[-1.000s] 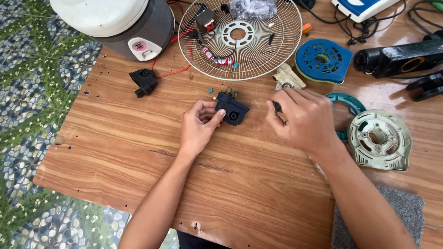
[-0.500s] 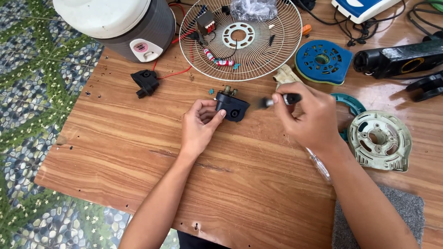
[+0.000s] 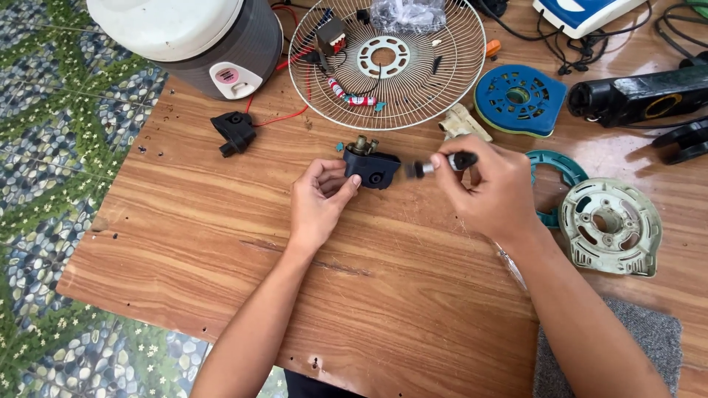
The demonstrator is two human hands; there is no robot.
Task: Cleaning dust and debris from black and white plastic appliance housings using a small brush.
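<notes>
Wooden bench carries all parts; its far and right edges are cut off by the frame. Patterned pebble floor shows at left.

White-lidded grey appliance, top-left, is partly out of frame. Wire fan guard lies flat at top centre w/ small electrical bits and a clear bag inside; details too small to tell. Black elongated housing sits at right, end cut off. Blue round cover lies just beside the guard. Off-white round motor plate lies near the right forearm; a teal ring next to it is partly hidden behind the right hand.

Left hand: forearm enters from bottom centre, palm down, wrist straight. Thumb and fingers are pinching the left side of the small black switch block, which rests on the bench at centre, brass contacts up.

Right hand: forearm enters from bottom right, wrist angled left. Fingers are curled, pinching a black-handled screwdriver held approx. horizontal, tip aimed at the block's right face. Tip is blurred; contact w/ block cannot be told.

Separate black plastic piece w/ red wire lies well apart, left of the block. Small cream plastic part lies beyond the right hand.
</notes>
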